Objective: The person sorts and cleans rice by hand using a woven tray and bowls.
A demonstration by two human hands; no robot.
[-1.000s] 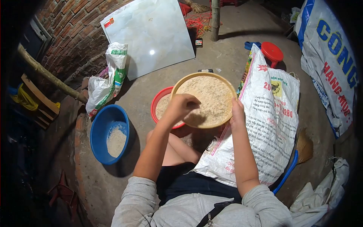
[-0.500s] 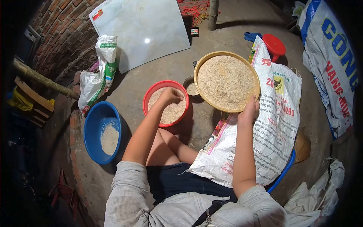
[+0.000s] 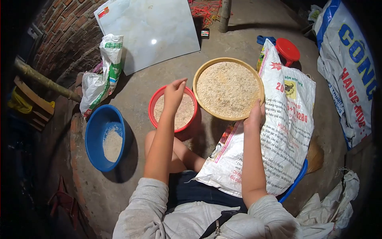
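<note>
My right hand (image 3: 254, 116) grips the near right rim of a shallow round yellow tray (image 3: 194, 87), holding it up and slightly tilted. Pale, coarse meal (image 3: 229, 89) covers its inside; the tray's bottom is hidden. Over a red basin (image 3: 151, 113) hovers my left hand (image 3: 174, 93), its fingers pressed together beside the tray's left rim. Whether anything is between those fingers I cannot make out. Similar meal (image 3: 184, 109) lies in the red basin. To the left, a blue basin (image 3: 92, 135) holds finer whitish powder (image 3: 113, 145).
A printed white sack (image 3: 278, 151) lies over my lap and the floor at right, partly over a blue rim (image 3: 296, 183). Beyond it stands a red stool (image 3: 288, 49). A white-green bag (image 3: 109, 63), a large pale board (image 3: 155, 36) and a post (image 3: 225, 16) are farther back.
My left hand has risen out of the meal in the red basin. The tray in my right hand has shifted left and slightly down, covering the small metal pot seen earlier.
</note>
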